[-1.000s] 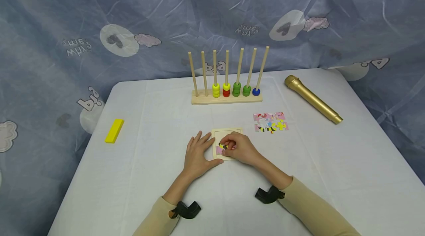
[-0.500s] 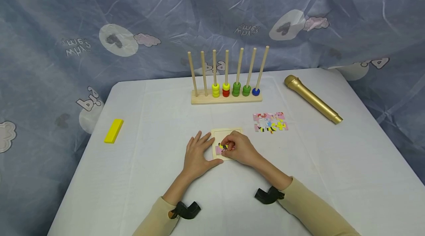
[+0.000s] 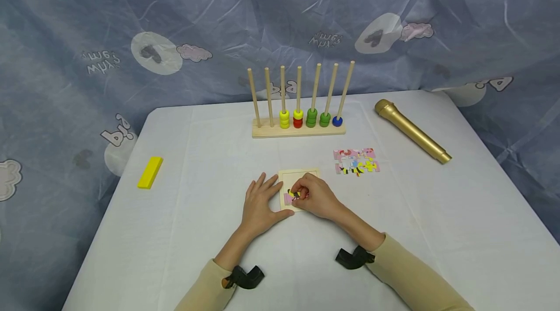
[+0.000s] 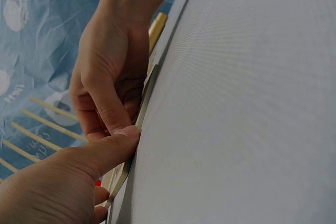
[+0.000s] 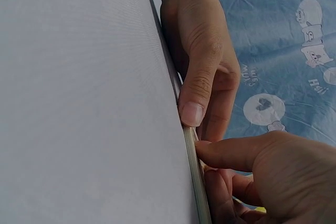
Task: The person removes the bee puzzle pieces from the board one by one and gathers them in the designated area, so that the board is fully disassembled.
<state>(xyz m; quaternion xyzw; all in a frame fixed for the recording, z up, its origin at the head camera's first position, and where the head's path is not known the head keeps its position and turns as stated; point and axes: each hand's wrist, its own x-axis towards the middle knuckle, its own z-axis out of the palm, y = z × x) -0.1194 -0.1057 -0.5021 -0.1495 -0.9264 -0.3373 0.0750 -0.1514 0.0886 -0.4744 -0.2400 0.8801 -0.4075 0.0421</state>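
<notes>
A shallow wooden puzzle tray (image 3: 287, 173) lies on the white table, with a pink-and-yellow jigsaw piece (image 3: 288, 198) in its lower left part. My left hand (image 3: 258, 208) is spread against the tray's left side, its thumb at the front corner. Over the tray, my right hand (image 3: 321, 197) has curled fingers and pinches a small puzzle piece, mostly hidden behind the fingertips. In the right wrist view the left thumb (image 5: 192, 113) presses on the tray's edge (image 5: 194, 174). In the left wrist view the right hand (image 4: 105, 69) bends down close to the left thumb.
Several joined jigsaw pieces (image 3: 369, 165) lie right of the tray. Behind stands a wooden peg rack (image 3: 262, 131) with coloured beads. A gold microphone (image 3: 411, 129) lies at the right, a yellow block (image 3: 150, 172) at the left. Patterned cloth (image 3: 245, 9) hangs behind the table.
The right fingertips shift very slightly over the tray, covering a pink bit that showed beside them earlier. The left hand stays in place.
</notes>
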